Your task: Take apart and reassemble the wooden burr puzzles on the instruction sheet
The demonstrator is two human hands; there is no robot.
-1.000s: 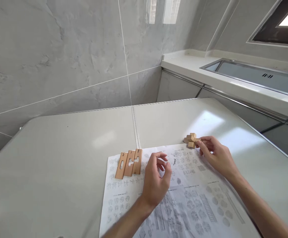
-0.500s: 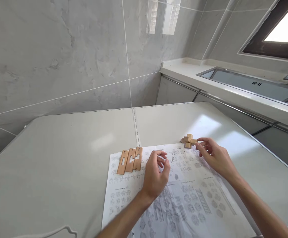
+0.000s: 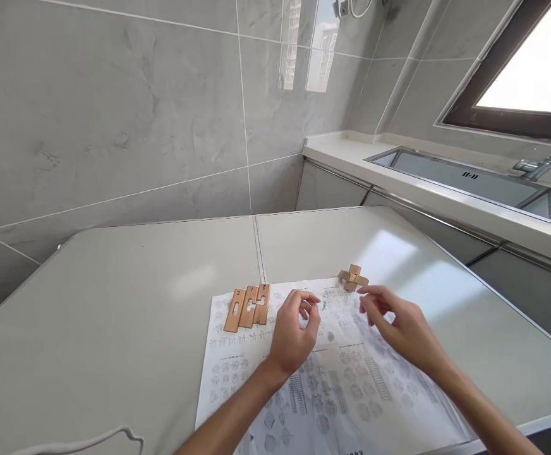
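A small wooden interlocked cross puzzle (image 3: 353,278) rests on the grey table at the far edge of a printed instruction sheet (image 3: 332,385). My right hand (image 3: 396,322) hovers just in front of it with fingers spread, holding nothing. Three flat slotted wooden pieces (image 3: 248,307) lie side by side on the sheet's far left corner. My left hand (image 3: 294,332) sits over the middle of the sheet, to the right of those pieces, its fingers loosely curled and apart with nothing in them.
The grey table (image 3: 114,303) has a seam down its middle and stands against a tiled wall. A counter with a steel sink (image 3: 465,180) and a tap (image 3: 541,164) runs along the right. A thin white cable (image 3: 81,439) lies at the near left edge.
My right hand let go of the cross puzzle and drew back towards me, fingers spreading. The left hand barely moved. The view tilted upward.
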